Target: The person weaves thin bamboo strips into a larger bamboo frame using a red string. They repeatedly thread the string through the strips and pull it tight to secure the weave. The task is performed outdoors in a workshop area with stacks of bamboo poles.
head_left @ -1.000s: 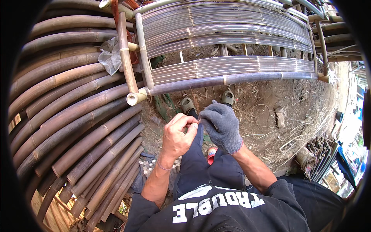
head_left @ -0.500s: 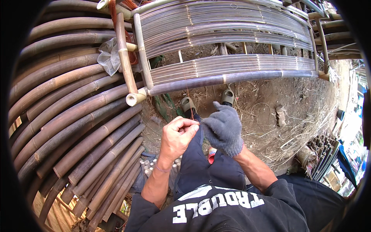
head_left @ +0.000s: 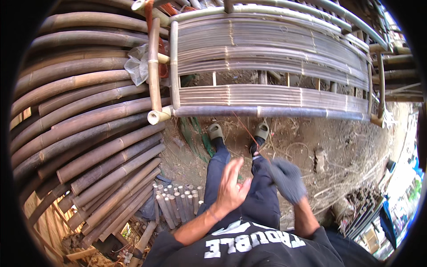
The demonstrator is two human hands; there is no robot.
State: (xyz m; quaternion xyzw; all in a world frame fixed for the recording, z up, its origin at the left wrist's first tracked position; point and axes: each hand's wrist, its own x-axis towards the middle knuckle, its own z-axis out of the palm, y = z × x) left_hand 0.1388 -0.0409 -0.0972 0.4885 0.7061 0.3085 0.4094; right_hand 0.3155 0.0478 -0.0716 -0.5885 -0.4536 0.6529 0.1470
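Note:
My bare left hand (head_left: 231,189) is held above my lap, fingers stretched out and holding nothing. To its right my right hand (head_left: 287,180), in a grey knitted glove, is curled and slightly blurred. A thin reddish-brown string (head_left: 249,131) slants from the front of a bamboo bench down to the gloved fingers, which grip it; the exact pinch is hidden. Ahead of me stands the bench, with a dark round front rail (head_left: 218,112) and a seat of narrow bamboo slats (head_left: 275,98). A gap separates the front band of slats from those behind.
Long bamboo poles (head_left: 84,109) are stacked along the left. Short cut bamboo pieces (head_left: 178,207) stand bundled by my left leg. A clear plastic bag (head_left: 138,64) hangs near the bench's left post (head_left: 154,66). Dry shavings (head_left: 338,178) litter the dirt at right, near a bamboo bundle (head_left: 362,207).
My hands, close together at the string before, have parted. The left has let go and opened lower down; the right has moved right and down with the string. The bench appears lower in view.

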